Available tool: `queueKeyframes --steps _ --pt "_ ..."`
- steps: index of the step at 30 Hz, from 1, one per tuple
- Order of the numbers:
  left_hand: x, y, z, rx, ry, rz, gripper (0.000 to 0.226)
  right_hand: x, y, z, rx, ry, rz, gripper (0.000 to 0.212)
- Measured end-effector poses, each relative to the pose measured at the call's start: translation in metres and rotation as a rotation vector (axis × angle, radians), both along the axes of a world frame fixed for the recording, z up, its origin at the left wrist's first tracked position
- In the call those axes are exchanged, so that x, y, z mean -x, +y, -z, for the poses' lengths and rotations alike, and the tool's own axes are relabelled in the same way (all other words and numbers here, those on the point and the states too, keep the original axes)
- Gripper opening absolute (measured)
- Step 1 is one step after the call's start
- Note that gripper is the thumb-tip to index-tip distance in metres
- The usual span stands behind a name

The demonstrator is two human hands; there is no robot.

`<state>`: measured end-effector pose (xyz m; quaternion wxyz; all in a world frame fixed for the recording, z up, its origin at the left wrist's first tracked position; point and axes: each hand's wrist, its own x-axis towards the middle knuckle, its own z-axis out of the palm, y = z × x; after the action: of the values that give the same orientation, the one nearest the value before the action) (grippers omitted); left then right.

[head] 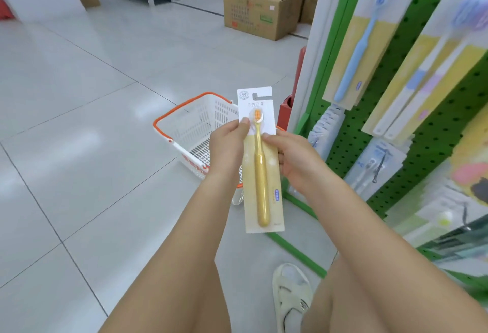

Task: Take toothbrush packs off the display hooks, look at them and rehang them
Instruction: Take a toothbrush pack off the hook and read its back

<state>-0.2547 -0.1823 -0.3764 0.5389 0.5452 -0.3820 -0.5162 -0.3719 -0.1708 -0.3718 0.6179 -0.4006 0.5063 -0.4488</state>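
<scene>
A yellow toothbrush pack (261,174) with a white card top and hang hole is held upright in front of me, off the display. My left hand (228,145) pinches its left edge near the brush head. On the other side, my right hand (293,158) grips the right edge, thumb on the front. More toothbrush packs hang on the green pegboard display (438,131) at the right: a blue one (361,42) and a pale one (422,73).
A white shopping basket (195,131) with orange handles stands on the tiled floor just beyond my hands. Cardboard boxes (261,12) sit further back beside the display. My knees and a sandalled foot (290,295) are at the bottom.
</scene>
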Motion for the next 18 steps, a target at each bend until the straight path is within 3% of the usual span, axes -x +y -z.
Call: queueKeyframes --steps 6,12,18 --pt "0.005 -0.028 0.013 -0.044 0.071 -0.035 0.031 -0.010 -0.025 0.021 -0.027 -0.058 0.027 0.018" --pt "-0.006 -0.054 0.023 -0.086 -0.038 0.080 0.023 -0.008 -0.053 0.028 -0.008 -0.005 0.013 0.018" --pt "-0.028 -0.058 0.025 -0.185 0.131 0.202 0.026 -0.013 -0.056 0.033 -0.018 0.006 -0.048 0.020"
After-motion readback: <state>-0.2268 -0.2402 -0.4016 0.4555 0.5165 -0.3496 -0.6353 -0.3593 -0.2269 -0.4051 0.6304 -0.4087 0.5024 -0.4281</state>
